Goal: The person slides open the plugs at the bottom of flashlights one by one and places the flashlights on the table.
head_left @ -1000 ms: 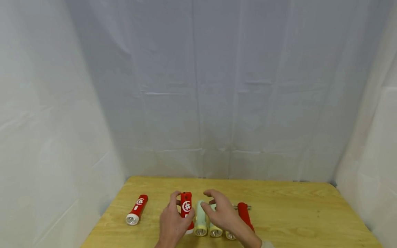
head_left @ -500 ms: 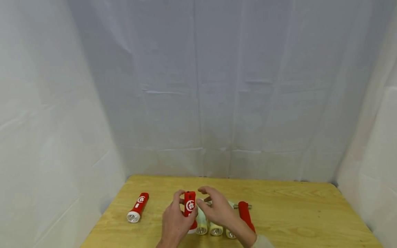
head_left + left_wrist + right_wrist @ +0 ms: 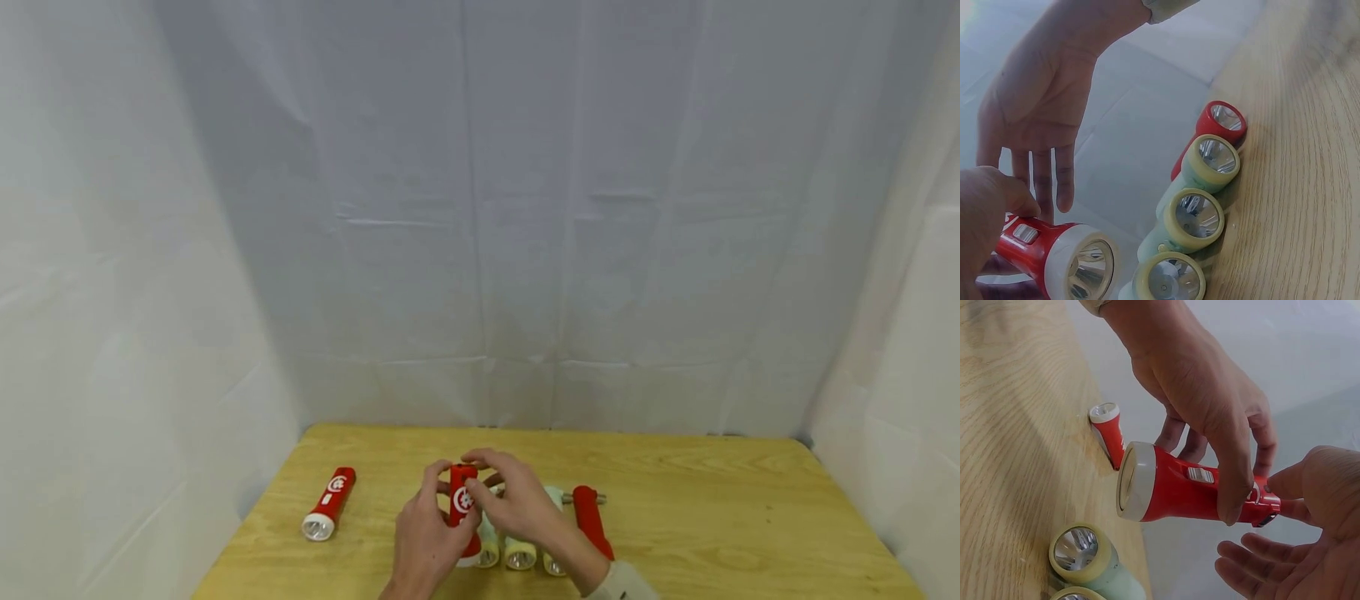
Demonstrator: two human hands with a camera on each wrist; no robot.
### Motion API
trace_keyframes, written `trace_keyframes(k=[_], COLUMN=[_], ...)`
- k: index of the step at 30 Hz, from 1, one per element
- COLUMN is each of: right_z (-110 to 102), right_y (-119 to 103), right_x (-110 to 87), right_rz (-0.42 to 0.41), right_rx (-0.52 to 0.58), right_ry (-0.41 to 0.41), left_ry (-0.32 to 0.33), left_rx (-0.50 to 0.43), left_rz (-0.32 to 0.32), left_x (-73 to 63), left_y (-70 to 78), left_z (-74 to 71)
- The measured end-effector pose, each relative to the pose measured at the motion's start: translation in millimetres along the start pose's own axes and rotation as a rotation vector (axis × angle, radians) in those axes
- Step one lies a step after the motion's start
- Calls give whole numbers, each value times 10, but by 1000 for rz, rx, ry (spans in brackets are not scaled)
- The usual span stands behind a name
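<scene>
My left hand (image 3: 431,533) grips a red flashlight (image 3: 462,502) with a white head and a white printed emblem. Its sliding switch shows in the right wrist view, where the left thumb (image 3: 1233,481) presses along the body. My right hand (image 3: 517,504) is at the tail end, thumb and index finger pinching it; its other fingers (image 3: 1042,181) stay straight. Beneath the hands lie three pale green flashlights with cream rims, among them one in the middle (image 3: 520,555), partly covered by the right hand and forearm.
Another red flashlight with a white head (image 3: 330,504) lies apart on the left of the wooden table (image 3: 697,517). An all-red flashlight (image 3: 592,523) lies right of the green ones, beside thin grey rods (image 3: 567,498). White sheeting (image 3: 525,250) surrounds the table.
The left hand has shifted slightly right with the red flashlight. My right hand has moved left, from apart to touching the flashlight's tail end.
</scene>
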State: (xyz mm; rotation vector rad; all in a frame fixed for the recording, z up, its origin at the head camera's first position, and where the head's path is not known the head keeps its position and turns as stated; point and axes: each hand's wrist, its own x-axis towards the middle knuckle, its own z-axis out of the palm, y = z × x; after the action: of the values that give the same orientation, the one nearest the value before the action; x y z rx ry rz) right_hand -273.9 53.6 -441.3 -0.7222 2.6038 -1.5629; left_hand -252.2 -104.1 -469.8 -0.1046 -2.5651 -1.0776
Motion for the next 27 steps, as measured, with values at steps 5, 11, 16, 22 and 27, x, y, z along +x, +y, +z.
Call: trace_keyframes(k=[5, 11, 16, 22, 27], right_z=[19, 28, 42, 57, 63], right_y=[7, 15, 25, 24, 23], right_x=[18, 23, 22, 19, 15], right_rz=[-25, -26, -24, -31, -26], right_rx=[3, -1, -7, -4, 13], right_ry=[0, -1, 8, 9, 7], left_ry=[-7, -3, 6, 0, 5], left_rx=[1, -11, -20, -25, -30], left_rz=[2, 23, 35, 34, 35], left_x=[-13, -21, -14, -14, -17], left_y=[10, 22, 16, 10, 5], left_z=[1, 13, 23, 12, 9])
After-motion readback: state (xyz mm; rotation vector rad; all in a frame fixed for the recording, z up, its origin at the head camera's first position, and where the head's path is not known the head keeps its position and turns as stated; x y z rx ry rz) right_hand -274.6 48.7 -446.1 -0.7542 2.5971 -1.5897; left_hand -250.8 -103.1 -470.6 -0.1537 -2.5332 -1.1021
